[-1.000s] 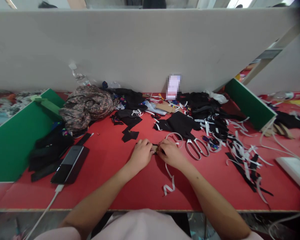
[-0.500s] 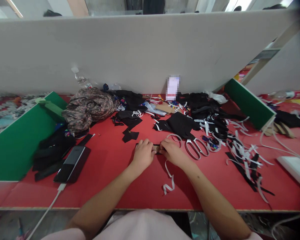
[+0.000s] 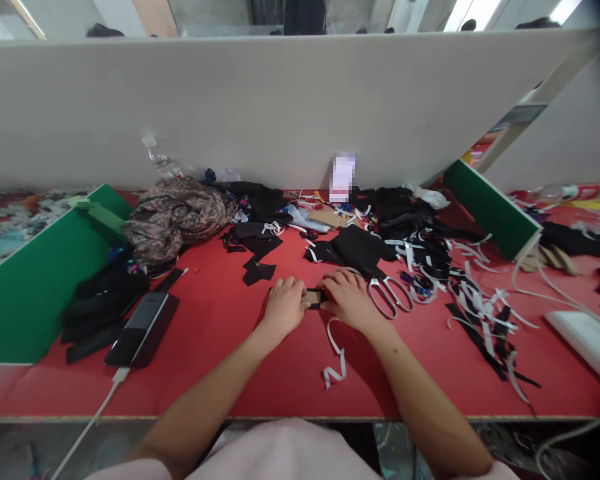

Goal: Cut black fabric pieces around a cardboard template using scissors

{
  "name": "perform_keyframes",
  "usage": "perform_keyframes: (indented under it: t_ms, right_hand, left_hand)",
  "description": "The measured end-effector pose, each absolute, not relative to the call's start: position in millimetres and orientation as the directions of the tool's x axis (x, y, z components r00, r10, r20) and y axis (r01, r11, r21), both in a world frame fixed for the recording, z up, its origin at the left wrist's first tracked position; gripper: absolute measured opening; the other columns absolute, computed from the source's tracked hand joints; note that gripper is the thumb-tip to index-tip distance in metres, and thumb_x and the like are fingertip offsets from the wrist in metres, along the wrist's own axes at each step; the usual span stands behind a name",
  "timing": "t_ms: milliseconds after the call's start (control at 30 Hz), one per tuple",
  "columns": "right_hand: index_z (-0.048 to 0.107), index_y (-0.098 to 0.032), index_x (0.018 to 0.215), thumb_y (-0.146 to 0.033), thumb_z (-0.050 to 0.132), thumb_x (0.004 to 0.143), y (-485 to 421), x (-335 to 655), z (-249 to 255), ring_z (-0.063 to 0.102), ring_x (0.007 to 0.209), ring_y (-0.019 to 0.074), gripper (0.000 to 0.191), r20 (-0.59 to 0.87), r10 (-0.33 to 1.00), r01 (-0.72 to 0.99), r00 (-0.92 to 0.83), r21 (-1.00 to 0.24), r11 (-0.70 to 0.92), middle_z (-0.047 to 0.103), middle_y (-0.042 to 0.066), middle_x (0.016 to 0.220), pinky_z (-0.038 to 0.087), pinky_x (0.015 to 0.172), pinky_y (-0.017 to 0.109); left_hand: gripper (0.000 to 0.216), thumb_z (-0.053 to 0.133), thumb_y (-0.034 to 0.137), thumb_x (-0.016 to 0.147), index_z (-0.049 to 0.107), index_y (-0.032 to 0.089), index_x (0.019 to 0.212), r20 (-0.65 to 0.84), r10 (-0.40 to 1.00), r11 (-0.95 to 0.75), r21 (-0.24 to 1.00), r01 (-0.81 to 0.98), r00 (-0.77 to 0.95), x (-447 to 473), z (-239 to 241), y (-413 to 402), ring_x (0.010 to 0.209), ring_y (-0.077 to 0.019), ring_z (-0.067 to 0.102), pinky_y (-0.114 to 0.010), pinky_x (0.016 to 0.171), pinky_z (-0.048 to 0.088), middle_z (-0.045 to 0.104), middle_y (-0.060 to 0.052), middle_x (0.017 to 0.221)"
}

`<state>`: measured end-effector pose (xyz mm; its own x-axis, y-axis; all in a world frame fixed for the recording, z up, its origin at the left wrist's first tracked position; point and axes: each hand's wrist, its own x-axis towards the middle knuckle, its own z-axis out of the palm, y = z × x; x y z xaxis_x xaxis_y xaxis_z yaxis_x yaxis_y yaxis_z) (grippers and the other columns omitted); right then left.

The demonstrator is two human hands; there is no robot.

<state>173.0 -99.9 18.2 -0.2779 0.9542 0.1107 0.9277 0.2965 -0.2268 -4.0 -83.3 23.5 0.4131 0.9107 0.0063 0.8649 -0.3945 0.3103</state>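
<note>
My left hand (image 3: 284, 305) and my right hand (image 3: 349, 299) rest side by side on the red table (image 3: 220, 373). Their fingers are curled and pinch a small black fabric piece (image 3: 314, 297) that shows between them, with a bit of brown card on it. A white ribbon strip (image 3: 334, 353) trails from under my right hand toward the table's front edge. Silver scissors (image 3: 389, 293) lie just right of my right hand.
Black fabric scraps (image 3: 360, 247) and white ribbon offcuts (image 3: 480, 300) litter the right and back. A camouflage cloth bundle (image 3: 177, 213) sits back left. A dark phone (image 3: 143, 327) with a white cable lies at left. Green dividers (image 3: 35, 280) flank the table; a white panel stands behind.
Both hands stayed together on the small black piece and shifted slightly; a little more of the piece now shows between them. The view tilted a little.
</note>
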Motion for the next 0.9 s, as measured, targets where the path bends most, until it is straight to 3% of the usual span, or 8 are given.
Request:
perform_keyframes:
  t_ms: [300, 467, 567, 667, 900]
  right_hand:
    - [0.052, -0.027, 0.108, -0.016, 0.057, 0.072, -100, 181, 24, 0.031, 0.119, 0.0267, 0.037, 0.110, 0.942, 0.907, -0.318, -0.254, 0.336, 0.050, 0.006, 0.119, 0.021, 0.093, 0.046]
    - [0.059, -0.024, 0.092, -0.016, 0.048, 0.080, -98, 182, 32, 0.043, 0.104, 0.0220, 0.018, 0.179, 0.946, 0.885, -0.271, -0.339, 0.318, 0.060, 0.005, 0.103, 0.027, 0.086, 0.038]
    - [0.061, -0.023, 0.088, -0.017, 0.045, 0.083, -94, 192, 36, 0.049, 0.093, 0.0205, 0.018, 0.221, 0.965, 0.908, -0.143, -0.359, 0.217, 0.063, 0.004, 0.091, 0.031, 0.081, 0.033]
    - [0.061, -0.020, 0.089, -0.018, 0.042, 0.084, -89, 209, 39, 0.053, 0.085, 0.0197, 0.020, 0.250, 0.967, 0.925, 0.036, -0.376, 0.062, 0.064, 0.005, 0.085, 0.034, 0.075, 0.030]
    - [0.062, -0.019, 0.084, -0.024, 0.045, 0.082, -88, 245, 36, 0.057, 0.067, 0.0182, 0.018, 0.231, 0.960, 0.922, 0.156, -0.384, -0.057, 0.065, 0.005, 0.073, 0.036, 0.060, 0.027]
  left_hand:
    - [0.022, 0.060, 0.032, 0.073, 0.055, 0.019, 0.091, 0.030, 0.864, -0.477, 0.363, 0.800, 0.502, -11, 22, -75, 0.088, -0.0203, 0.045, -0.033, 0.079, 0.037, 0.052, -0.005, 0.093]
    - [0.018, 0.057, 0.024, 0.077, 0.061, 0.024, 0.094, 0.049, 0.633, -0.692, 0.483, 0.537, 0.773, -28, 30, -59, 0.098, -0.0177, 0.044, -0.031, 0.086, 0.037, 0.052, -0.004, 0.099]
    - [0.023, 0.050, 0.016, 0.080, 0.063, 0.026, 0.096, 0.075, 0.565, -0.736, 0.497, 0.460, 0.822, -33, 34, -56, 0.112, -0.0186, 0.038, -0.033, 0.094, 0.033, 0.048, -0.005, 0.118]
    - [0.028, 0.044, 0.015, 0.083, 0.063, 0.027, 0.099, 0.118, 0.610, -0.728, 0.476, 0.494, 0.784, -32, 34, -60, 0.120, -0.0210, 0.031, -0.039, 0.097, 0.031, 0.041, -0.005, 0.130]
    - [0.025, 0.039, 0.015, 0.084, 0.063, 0.020, 0.089, 0.192, 0.734, -0.645, 0.496, 0.581, 0.651, -29, 28, -67, 0.090, -0.0174, 0.046, -0.032, 0.082, 0.040, 0.055, -0.006, 0.092]
